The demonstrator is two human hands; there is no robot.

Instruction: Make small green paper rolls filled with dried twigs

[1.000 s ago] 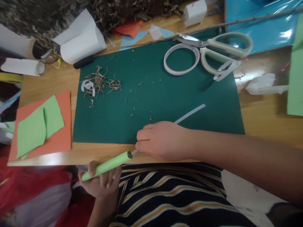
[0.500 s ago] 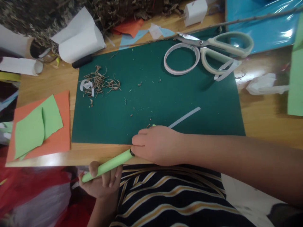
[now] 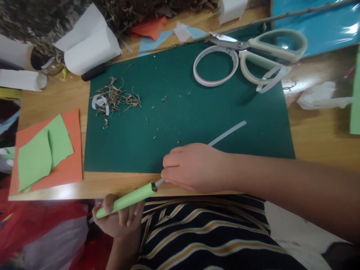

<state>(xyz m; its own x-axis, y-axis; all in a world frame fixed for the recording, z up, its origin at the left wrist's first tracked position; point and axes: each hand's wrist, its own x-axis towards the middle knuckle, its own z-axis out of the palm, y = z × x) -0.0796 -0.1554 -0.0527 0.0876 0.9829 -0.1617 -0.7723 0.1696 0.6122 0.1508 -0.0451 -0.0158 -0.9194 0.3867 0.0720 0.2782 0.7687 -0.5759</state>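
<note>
A green paper tube (image 3: 129, 199) with dark, dry bits in its open end lies in my left hand (image 3: 120, 215), fingers curled round its lower part, below the table's front edge. My right hand (image 3: 194, 167) is closed at the front of the green mat (image 3: 135, 146), just right of the tube's open end. A pale narrow strip (image 3: 229, 132) passes under it and comes out on both sides, its short end near the tube. A pile of dry stems (image 3: 115, 97) with a curl of white tape lies on the mat's left.
Scissors (image 3: 253, 47) and a tape roll (image 3: 197, 77) lie at the mat's back right. Green paper (image 3: 35, 159) rests on an orange sheet (image 3: 75, 150) at left. A white paper roll (image 3: 90, 52) and dried plants (image 3: 67, 18) stand behind. A thin twig (image 3: 303, 12) crosses the back.
My right hand has moved slightly right and away from the tube with the strip, uncovering the tube's end. The tube has shifted slightly down and left in my left hand.
</note>
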